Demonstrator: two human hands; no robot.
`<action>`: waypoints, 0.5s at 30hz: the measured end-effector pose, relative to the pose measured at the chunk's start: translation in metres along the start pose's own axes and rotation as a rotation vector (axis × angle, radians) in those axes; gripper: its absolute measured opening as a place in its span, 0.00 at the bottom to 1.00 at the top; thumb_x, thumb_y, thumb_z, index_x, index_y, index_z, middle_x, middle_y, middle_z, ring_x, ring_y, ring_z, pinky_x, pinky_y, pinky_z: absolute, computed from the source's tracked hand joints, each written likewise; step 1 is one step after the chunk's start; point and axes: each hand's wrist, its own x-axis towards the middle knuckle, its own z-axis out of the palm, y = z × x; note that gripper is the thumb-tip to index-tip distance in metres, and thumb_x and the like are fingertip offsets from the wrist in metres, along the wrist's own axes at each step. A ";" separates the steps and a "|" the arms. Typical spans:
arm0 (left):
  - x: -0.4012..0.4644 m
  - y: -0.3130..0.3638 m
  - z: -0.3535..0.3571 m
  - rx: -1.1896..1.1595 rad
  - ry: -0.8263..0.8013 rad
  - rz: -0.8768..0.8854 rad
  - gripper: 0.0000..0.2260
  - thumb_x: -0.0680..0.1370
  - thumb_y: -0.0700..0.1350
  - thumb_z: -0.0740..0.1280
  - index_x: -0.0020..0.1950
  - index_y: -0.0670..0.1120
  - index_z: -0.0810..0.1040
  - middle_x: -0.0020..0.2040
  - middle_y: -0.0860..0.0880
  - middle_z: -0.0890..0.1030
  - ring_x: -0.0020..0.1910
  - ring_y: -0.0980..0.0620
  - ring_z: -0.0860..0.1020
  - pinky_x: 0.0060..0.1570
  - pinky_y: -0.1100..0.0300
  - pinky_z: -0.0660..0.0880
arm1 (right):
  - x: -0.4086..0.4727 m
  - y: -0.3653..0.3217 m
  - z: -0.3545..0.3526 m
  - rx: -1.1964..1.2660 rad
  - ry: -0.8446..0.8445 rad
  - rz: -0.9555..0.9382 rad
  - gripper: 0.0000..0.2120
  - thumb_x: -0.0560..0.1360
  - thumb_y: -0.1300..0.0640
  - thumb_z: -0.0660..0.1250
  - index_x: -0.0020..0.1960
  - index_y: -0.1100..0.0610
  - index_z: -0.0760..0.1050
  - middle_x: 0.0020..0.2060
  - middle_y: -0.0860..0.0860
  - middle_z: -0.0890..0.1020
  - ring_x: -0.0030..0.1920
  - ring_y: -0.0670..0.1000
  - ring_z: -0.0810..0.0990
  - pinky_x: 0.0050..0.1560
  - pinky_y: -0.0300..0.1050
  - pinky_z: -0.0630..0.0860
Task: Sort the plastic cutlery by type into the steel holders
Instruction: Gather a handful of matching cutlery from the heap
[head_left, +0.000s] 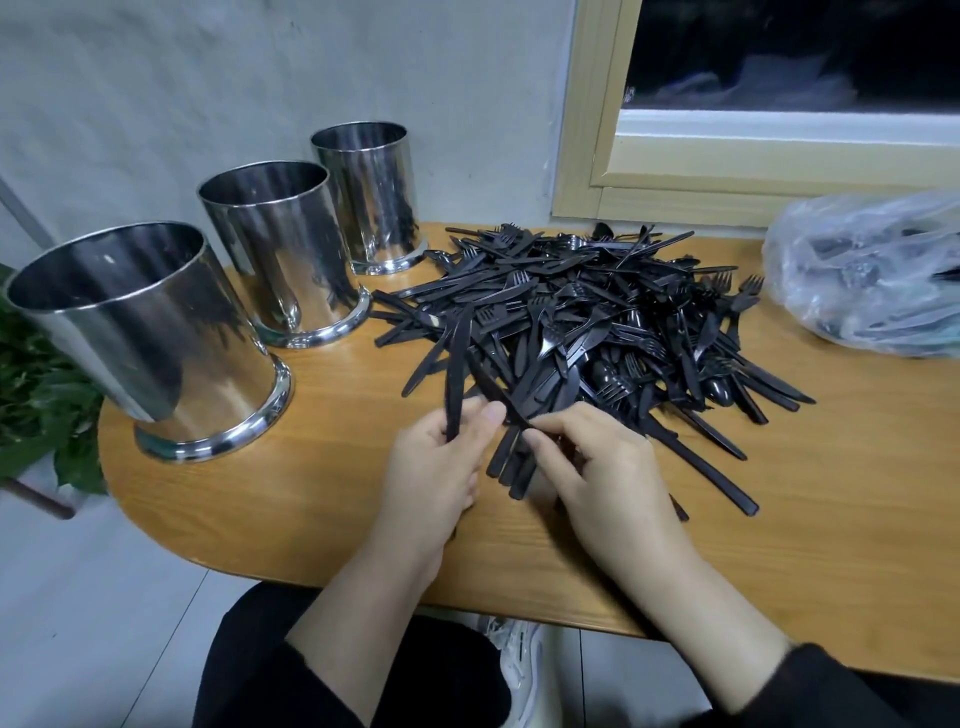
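Note:
A big heap of black plastic cutlery (597, 317), with knives, forks and spoons mixed, lies on the wooden table (291, 499). Three steel holders stand in a row at the left: the near holder (150, 343), the middle holder (283, 254) and the far holder (371, 195). Nothing shows inside them from this angle. My left hand (441, 467) holds a black knife (458, 364) upright by its handle. My right hand (597, 478) pinches a second black knife (493, 387) at the near edge of the heap, close beside the left hand. Several knife handles (511, 465) lie between my hands.
A clear plastic bag (872, 270) holding more dark cutlery lies at the table's far right. A window frame (675, 192) and the wall stand behind the table. A green plant (36, 395) sits left of the table's rounded edge. My legs are below the front edge.

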 end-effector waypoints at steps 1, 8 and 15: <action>-0.002 -0.001 0.007 -0.041 -0.020 -0.013 0.13 0.81 0.48 0.70 0.50 0.37 0.81 0.28 0.52 0.65 0.25 0.55 0.62 0.28 0.58 0.59 | 0.001 -0.004 0.001 0.008 -0.024 -0.016 0.03 0.78 0.56 0.71 0.50 0.55 0.83 0.41 0.44 0.81 0.41 0.40 0.75 0.46 0.28 0.68; 0.013 0.003 0.001 0.089 0.186 0.156 0.14 0.84 0.54 0.62 0.42 0.51 0.79 0.32 0.49 0.71 0.31 0.51 0.70 0.33 0.55 0.69 | 0.018 0.012 -0.003 -0.293 -0.162 0.099 0.12 0.81 0.49 0.64 0.62 0.51 0.79 0.48 0.47 0.78 0.52 0.51 0.76 0.57 0.50 0.73; 0.021 -0.001 -0.003 0.119 0.216 0.269 0.11 0.86 0.52 0.58 0.47 0.50 0.73 0.31 0.50 0.70 0.27 0.49 0.69 0.26 0.54 0.68 | 0.016 0.017 0.008 -0.516 -0.193 0.147 0.15 0.83 0.46 0.60 0.65 0.47 0.79 0.47 0.48 0.78 0.50 0.54 0.74 0.51 0.52 0.67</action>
